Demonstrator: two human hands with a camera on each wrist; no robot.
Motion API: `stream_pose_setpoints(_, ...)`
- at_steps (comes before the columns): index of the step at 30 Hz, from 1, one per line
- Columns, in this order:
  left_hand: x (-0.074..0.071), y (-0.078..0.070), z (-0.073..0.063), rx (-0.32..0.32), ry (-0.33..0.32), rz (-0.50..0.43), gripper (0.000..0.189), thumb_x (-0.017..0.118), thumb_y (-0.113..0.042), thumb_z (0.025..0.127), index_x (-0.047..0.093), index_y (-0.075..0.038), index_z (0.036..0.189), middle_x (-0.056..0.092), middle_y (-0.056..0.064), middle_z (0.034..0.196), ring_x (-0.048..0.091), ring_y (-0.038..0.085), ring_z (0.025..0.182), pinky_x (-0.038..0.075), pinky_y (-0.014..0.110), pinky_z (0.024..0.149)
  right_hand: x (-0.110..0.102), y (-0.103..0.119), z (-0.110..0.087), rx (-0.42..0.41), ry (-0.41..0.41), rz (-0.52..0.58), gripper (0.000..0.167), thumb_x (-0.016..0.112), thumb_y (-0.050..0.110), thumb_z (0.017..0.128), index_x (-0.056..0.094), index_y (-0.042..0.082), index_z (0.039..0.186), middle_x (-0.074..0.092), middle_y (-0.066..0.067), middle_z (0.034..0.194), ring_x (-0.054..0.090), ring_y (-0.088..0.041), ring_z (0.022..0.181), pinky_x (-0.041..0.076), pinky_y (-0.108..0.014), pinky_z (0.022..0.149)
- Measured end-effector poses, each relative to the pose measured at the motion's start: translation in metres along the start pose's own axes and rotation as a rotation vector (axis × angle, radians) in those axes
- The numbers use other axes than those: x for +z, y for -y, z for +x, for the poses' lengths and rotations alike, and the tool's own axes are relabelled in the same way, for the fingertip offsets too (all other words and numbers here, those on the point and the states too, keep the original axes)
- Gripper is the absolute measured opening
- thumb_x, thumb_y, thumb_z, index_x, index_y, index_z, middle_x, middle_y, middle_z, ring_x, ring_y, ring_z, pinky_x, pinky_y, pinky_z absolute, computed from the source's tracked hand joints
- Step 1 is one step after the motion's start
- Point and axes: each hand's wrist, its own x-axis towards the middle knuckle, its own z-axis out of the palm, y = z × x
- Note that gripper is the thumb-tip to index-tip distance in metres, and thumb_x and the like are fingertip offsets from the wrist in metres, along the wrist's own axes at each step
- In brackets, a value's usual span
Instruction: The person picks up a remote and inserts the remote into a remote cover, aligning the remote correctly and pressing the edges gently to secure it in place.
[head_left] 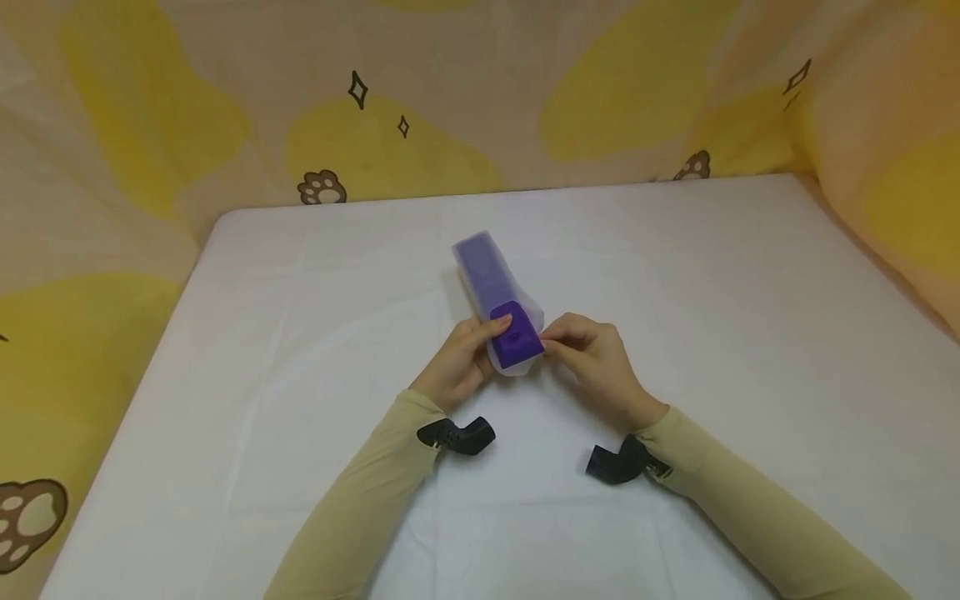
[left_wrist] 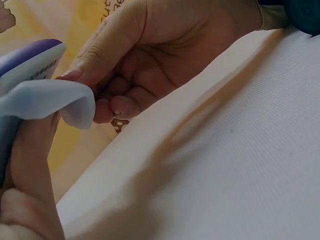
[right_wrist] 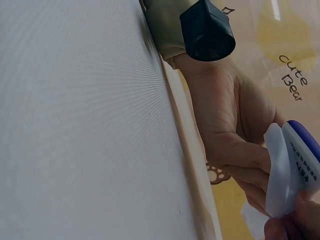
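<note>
A long purple box (head_left: pixel 483 271) lies inside a loose translucent plastic sleeve (head_left: pixel 534 310), tilted with its far end pointing away. Its near end is a darker purple piece (head_left: pixel 519 346). My left hand (head_left: pixel 459 362) grips this near end, thumb on top and fingers underneath. At the right edge, my right hand (head_left: pixel 596 358) pinches the sleeve between thumb and forefinger. A loose fold of the sleeve (left_wrist: pixel 60 97) curls beside the pinching fingertips in the left wrist view. The right wrist view shows small dark print on the box's pale side (right_wrist: pixel 302 162).
The hands work above a table with a white cloth (head_left: pixel 337 317). Behind it hangs a yellow and cream curtain (head_left: pixel 480 92) with paw prints. A black wrist camera (head_left: pixel 457 436) sits on the left sleeve, another black wrist camera (head_left: pixel 618 462) on the right.
</note>
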Motion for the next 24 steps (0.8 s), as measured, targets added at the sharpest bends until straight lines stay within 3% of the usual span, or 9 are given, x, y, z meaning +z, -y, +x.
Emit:
stream_pose_setpoints(9, -0.006, -0.004, 0.002, 0.018, -0.075, -0.008, 0.039, 0.045, -0.007, 0.098, 0.038, 0.008, 0.134, 0.062, 0.007, 0.106, 0.064, 0.015, 0.095, 0.051, 0.033, 0.089, 0.002, 0.001, 0.001, 0.07, 0.067, -0.067, 0.005, 0.06, 0.003, 0.092, 0.06, -0.001, 0.09, 0.06, -0.007, 0.085, 0.053, -0.014, 0.08, 0.046, -0.02, 0.07)
stream_pose_setpoints(12, -0.007, -0.006, 0.003, 0.012, -0.103, -0.026, 0.038, 0.045, -0.007, 0.098, 0.039, 0.008, 0.133, 0.063, 0.006, 0.102, 0.065, 0.014, 0.091, 0.053, 0.032, 0.086, 0.004, 0.003, 0.001, 0.055, 0.071, -0.106, 0.006, 0.061, 0.004, 0.091, 0.061, -0.001, 0.089, 0.06, -0.007, 0.084, 0.053, -0.015, 0.079, 0.046, -0.021, 0.069)
stream_pose_setpoints(19, -0.005, -0.004, 0.006, 0.016, -0.154, -0.052, 0.041, 0.048, -0.009, 0.098, 0.04, 0.01, 0.133, 0.061, 0.018, 0.115, 0.063, 0.023, 0.103, 0.048, 0.034, 0.094, 0.006, 0.007, -0.001, -0.029, 0.082, -0.237, 0.005, 0.062, 0.003, 0.09, 0.06, 0.0, 0.087, 0.061, -0.006, 0.086, 0.058, -0.015, 0.087, 0.052, -0.031, 0.083)
stream_pose_setpoints(24, -0.003, -0.002, 0.01, 0.054, -0.202, -0.007, 0.039, 0.053, -0.01, 0.097, 0.044, 0.012, 0.128, 0.062, 0.023, 0.115, 0.063, 0.026, 0.103, 0.049, 0.035, 0.092, 0.011, 0.01, -0.004, -0.061, 0.075, -0.28, 0.005, 0.061, -0.001, 0.089, 0.057, 0.0, 0.086, 0.058, -0.003, 0.085, 0.057, -0.017, 0.087, 0.052, -0.037, 0.084)
